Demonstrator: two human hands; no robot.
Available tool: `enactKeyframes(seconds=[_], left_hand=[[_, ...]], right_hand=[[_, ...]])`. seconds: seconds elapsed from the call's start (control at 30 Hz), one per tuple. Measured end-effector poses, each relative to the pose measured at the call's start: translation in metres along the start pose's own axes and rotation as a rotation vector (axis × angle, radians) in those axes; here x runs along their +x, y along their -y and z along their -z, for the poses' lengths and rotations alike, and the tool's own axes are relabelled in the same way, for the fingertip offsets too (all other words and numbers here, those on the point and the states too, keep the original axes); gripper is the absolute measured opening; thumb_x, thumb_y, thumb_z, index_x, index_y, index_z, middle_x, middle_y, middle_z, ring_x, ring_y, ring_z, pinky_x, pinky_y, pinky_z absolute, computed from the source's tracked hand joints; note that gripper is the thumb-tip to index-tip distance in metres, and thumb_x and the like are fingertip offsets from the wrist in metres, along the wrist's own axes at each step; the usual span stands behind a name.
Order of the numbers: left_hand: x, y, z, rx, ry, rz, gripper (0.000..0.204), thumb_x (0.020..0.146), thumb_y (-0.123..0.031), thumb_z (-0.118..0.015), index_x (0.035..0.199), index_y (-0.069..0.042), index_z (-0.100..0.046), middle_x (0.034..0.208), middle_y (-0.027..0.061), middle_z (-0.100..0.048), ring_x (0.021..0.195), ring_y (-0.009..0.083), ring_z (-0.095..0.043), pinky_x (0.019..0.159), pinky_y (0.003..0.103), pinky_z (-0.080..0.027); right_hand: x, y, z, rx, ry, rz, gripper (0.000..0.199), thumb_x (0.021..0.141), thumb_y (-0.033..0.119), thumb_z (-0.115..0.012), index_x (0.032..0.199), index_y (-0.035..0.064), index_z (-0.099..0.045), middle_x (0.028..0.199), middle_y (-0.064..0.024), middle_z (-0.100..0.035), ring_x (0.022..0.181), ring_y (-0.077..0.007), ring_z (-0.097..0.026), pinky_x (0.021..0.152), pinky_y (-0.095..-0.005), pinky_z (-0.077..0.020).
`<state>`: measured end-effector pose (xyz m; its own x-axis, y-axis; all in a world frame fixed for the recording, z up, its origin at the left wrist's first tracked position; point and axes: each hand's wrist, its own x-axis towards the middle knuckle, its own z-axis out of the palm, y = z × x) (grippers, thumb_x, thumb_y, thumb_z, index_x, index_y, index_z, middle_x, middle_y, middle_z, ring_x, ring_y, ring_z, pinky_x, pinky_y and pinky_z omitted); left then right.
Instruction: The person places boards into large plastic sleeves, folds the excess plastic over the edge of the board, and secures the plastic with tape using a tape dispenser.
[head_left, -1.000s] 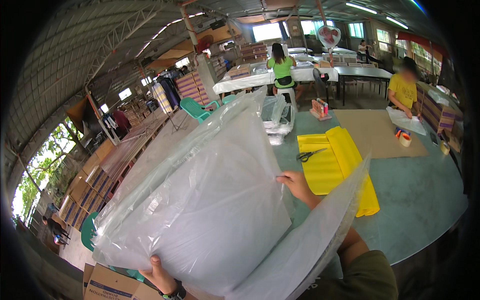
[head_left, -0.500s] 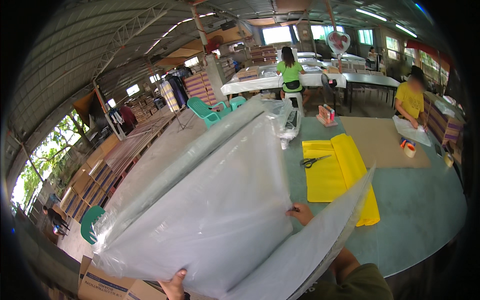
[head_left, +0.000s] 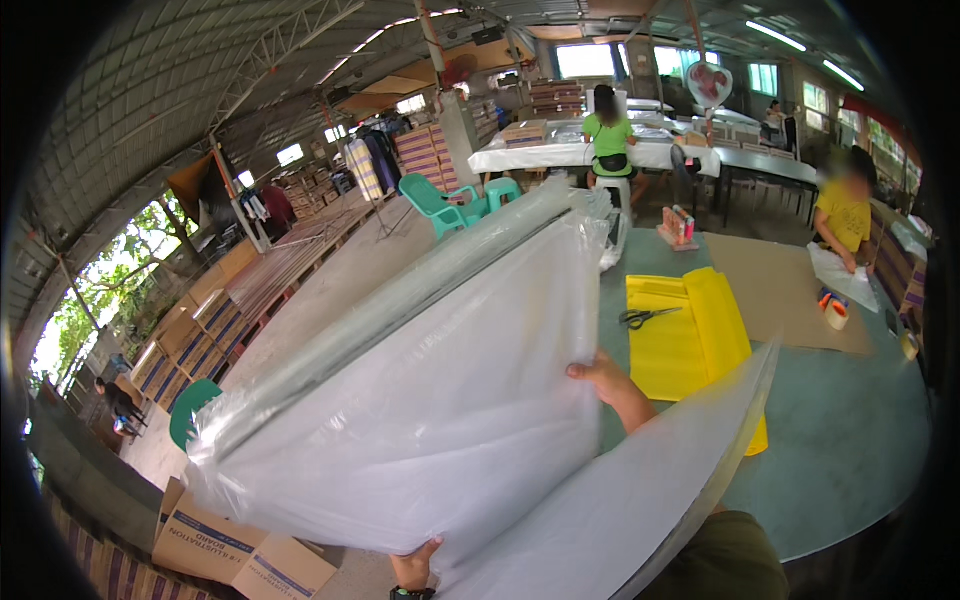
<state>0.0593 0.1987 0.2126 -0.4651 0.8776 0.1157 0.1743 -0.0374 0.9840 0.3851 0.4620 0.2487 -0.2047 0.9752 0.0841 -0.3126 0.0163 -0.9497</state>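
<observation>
Below your left arm, at the lower left, a cardboard box sits with its flaps spread, though you cannot tell from here what is in it. Farther off on that side, brown cartons are stacked against the wall, and their contents are hidden too. On the far part of your bench, a small holder carries a row of upright coloured sticks. The clear plastic sheet spreads in front of you, left of the bench and across its near left edge, with a long rolled part along its far left side and a loose flap rising on the right. Your left hand is closed on the sheet's lower edge, thumb on top and fingers hidden underneath. Your right hand pinches the sheet's right edge between thumb and fingers, its forearm passing behind the flap. Just beyond that hand lies folded yellow material with black-handled scissors on it; the flap overlaps its near end in your view. Past it, a brown board lies flat, with tape rolls on it near a co-worker in yellow.
</observation>
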Motion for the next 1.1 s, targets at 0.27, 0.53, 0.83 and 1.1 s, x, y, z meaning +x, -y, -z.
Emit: enactKeyframes(seconds=[0.27, 0.53, 0.83, 1.1], left_hand=[[0.012, 0.027, 0.070, 0.232, 0.389, 0.206, 0.070, 0.049, -0.008, -0.076, 0.110, 0.005, -0.043, 0.104, 0.0130, -0.052, 0.094, 0.0257, -0.049, 0.084, 0.036, -0.039], [0.027, -0.066, 0.063, -0.238, 0.166, -0.084, 0.076, 0.052, -0.016, -0.076, 0.115, 0.005, -0.038, 0.107, 0.0160, -0.049, 0.097, 0.0278, -0.048, 0.084, 0.040, -0.040], [0.053, -0.111, 0.045, -0.398, 0.176, -0.094, 0.081, 0.054, -0.020, -0.075, 0.120, 0.005, -0.034, 0.109, 0.0177, -0.047, 0.096, 0.0298, -0.048, 0.081, 0.043, -0.043], [0.093, -0.042, 0.017, -0.091, 0.262, -0.039, 0.029, 0.059, -0.016, -0.070, 0.078, 0.003, -0.059, 0.069, 0.0077, -0.056, 0.058, 0.0139, -0.050, 0.052, 0.029, -0.044]], right_hand=[[-0.133, 0.040, -0.010, -0.342, -0.336, 0.081, 0.077, 0.060, 0.021, -0.072, 0.123, 0.0007, -0.032, 0.113, -0.0118, -0.047, 0.103, -0.0265, -0.045, 0.091, -0.0369, -0.0351], [-0.158, 0.064, -0.008, -0.127, -0.235, 0.514, 0.081, 0.060, 0.021, -0.071, 0.126, 0.0012, -0.029, 0.115, -0.0119, -0.046, 0.105, -0.0273, -0.044, 0.093, -0.0368, -0.0333], [-0.147, 0.084, -0.007, 0.123, 0.057, 0.761, 0.073, 0.061, 0.013, -0.068, 0.124, 0.0010, -0.032, 0.115, -0.0110, -0.046, 0.108, -0.0254, -0.043, 0.093, -0.0349, -0.0322], [-0.135, 0.094, -0.021, -0.053, -0.079, 0.213, 0.059, 0.061, 0.011, -0.073, 0.113, 0.0011, -0.046, 0.098, -0.0051, -0.054, 0.094, -0.0159, -0.050, 0.084, -0.0307, -0.0382]])
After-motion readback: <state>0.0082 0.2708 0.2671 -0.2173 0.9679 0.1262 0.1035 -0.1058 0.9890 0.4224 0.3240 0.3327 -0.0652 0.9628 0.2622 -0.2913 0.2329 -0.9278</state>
